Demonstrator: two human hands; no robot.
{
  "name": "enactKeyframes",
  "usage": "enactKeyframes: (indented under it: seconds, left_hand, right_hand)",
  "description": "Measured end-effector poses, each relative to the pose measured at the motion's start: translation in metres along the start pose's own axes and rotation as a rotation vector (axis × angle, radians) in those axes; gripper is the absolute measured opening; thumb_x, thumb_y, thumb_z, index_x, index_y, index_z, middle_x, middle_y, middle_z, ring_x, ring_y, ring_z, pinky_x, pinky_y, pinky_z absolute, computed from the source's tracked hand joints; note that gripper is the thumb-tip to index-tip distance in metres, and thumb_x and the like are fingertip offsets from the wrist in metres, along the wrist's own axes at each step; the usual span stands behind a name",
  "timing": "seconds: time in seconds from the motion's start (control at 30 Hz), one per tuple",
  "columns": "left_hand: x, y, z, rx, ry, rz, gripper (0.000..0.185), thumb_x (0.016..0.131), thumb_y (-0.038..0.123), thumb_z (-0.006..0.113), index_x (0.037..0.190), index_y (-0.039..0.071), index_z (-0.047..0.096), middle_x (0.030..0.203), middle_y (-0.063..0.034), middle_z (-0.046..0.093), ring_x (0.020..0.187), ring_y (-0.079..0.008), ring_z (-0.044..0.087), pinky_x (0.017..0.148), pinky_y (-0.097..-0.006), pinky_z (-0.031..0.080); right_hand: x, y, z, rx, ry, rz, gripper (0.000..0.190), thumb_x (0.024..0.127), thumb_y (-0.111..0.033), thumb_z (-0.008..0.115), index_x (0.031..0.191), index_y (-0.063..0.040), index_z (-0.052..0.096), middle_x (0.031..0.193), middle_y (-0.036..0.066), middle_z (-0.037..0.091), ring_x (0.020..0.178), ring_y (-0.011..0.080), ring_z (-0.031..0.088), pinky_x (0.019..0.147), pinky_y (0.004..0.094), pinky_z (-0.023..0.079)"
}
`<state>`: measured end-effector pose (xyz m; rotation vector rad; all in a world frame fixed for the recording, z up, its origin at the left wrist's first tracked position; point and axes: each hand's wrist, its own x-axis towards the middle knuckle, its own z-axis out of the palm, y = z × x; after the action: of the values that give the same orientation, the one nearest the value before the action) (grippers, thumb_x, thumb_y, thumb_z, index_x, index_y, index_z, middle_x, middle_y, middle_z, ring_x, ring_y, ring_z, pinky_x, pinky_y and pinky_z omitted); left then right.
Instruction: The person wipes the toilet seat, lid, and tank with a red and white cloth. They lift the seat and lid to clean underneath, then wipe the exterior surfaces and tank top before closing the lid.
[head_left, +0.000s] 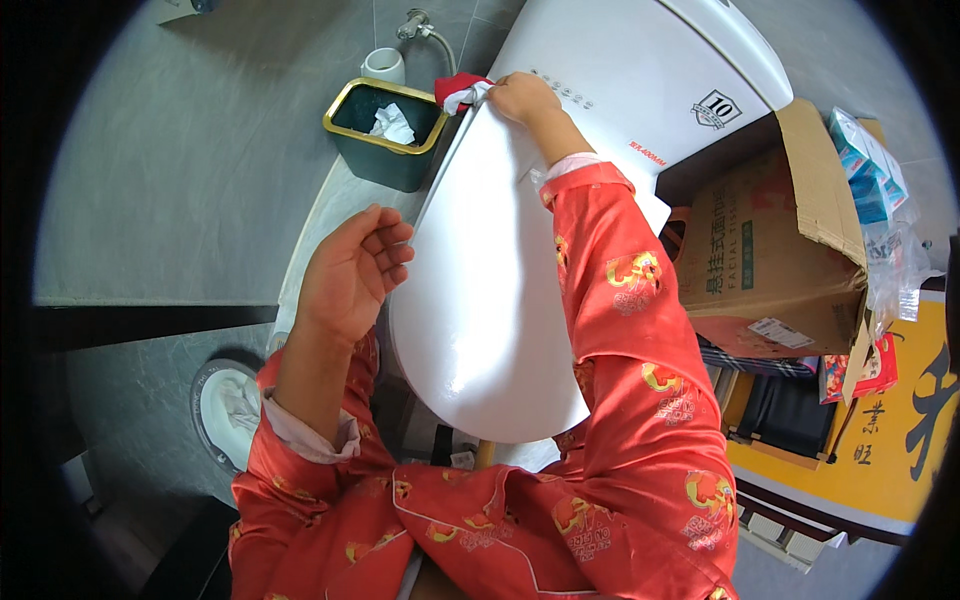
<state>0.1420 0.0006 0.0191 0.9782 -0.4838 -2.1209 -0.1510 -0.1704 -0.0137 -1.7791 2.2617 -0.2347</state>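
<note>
In front of me is a toilet with its smooth white lid (480, 300) down. My right hand (523, 97) grips a red and white cloth (463, 91) at the lid's back left corner, close to the white cistern (600, 67). Part of the cloth is hidden by my fingers. My left hand (352, 274) is raised beside the lid's left edge, palm facing inward, with its fingers loosely curled and nothing in it.
A green bin with a gold rim (336, 120) holds crumpled paper, left of the toilet. Behind it stand a white roll (383, 64) and a water valve (411, 26). Another waste bin (217, 420) is at lower left. An open cardboard box (750, 247) sits close on the right.
</note>
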Motion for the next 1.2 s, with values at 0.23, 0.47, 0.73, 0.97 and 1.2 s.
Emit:
enactKeyframes:
  seconds: [0.23,0.47,0.73,0.97,1.2]
  left_hand:
    - [-0.001,-0.001,0.0,0.001,-0.036,0.018,0.02,0.097,0.028,0.052,0.097,0.01,0.063,0.091,-0.0037,0.067,0.082,-0.016,0.061,0.074,-0.0302,0.046]
    - [-0.003,-0.006,0.013,0.046,0.005,0.012,0.021,0.097,0.027,0.052,0.097,0.01,0.063,0.09,-0.0038,0.067,0.082,-0.0156,0.062,0.074,-0.0297,0.046]
    - [-0.001,-0.01,0.008,0.023,-0.034,-0.048,0.022,0.098,0.029,0.053,0.097,0.011,0.066,0.088,-0.0041,0.068,0.08,-0.0157,0.062,0.072,-0.0292,0.049]
    - [-0.003,-0.008,0.001,-0.029,-0.102,-0.013,0.022,0.097,0.029,0.053,0.097,0.012,0.065,0.089,-0.0044,0.068,0.08,-0.0156,0.062,0.072,-0.0294,0.048]
    - [-0.009,-0.004,0.025,0.074,-0.036,-0.08,0.02,0.095,0.031,0.053,0.094,0.012,0.06,0.09,-0.0033,0.063,0.082,-0.0157,0.056,0.075,-0.0294,0.044]
  right_hand:
    - [-0.038,0.05,-0.02,-0.077,-0.005,0.158,0.036,0.083,-0.032,0.055,0.108,-0.012,0.072,0.115,0.016,0.066,0.109,0.0327,0.062,0.093,0.04,0.048]
    - [-0.108,0.177,-0.057,-0.228,0.044,0.49,0.044,0.085,-0.035,0.057,0.114,-0.004,0.066,0.118,0.023,0.063,0.113,0.0381,0.059,0.096,0.0421,0.047]
    - [-0.136,0.273,-0.043,0.032,0.104,0.568,0.036,0.079,-0.028,0.06,0.105,-0.006,0.071,0.113,0.019,0.066,0.107,0.038,0.062,0.091,0.0408,0.049]
    - [-0.1,0.19,-0.053,-0.354,0.026,0.424,0.036,0.08,-0.031,0.064,0.107,-0.007,0.07,0.108,0.021,0.067,0.105,0.0368,0.063,0.088,0.0429,0.05]
    - [-0.052,0.092,-0.034,-0.359,-0.019,0.148,0.031,0.081,-0.032,0.061,0.101,-0.012,0.073,0.108,0.013,0.069,0.101,0.0326,0.065,0.086,0.0419,0.05]
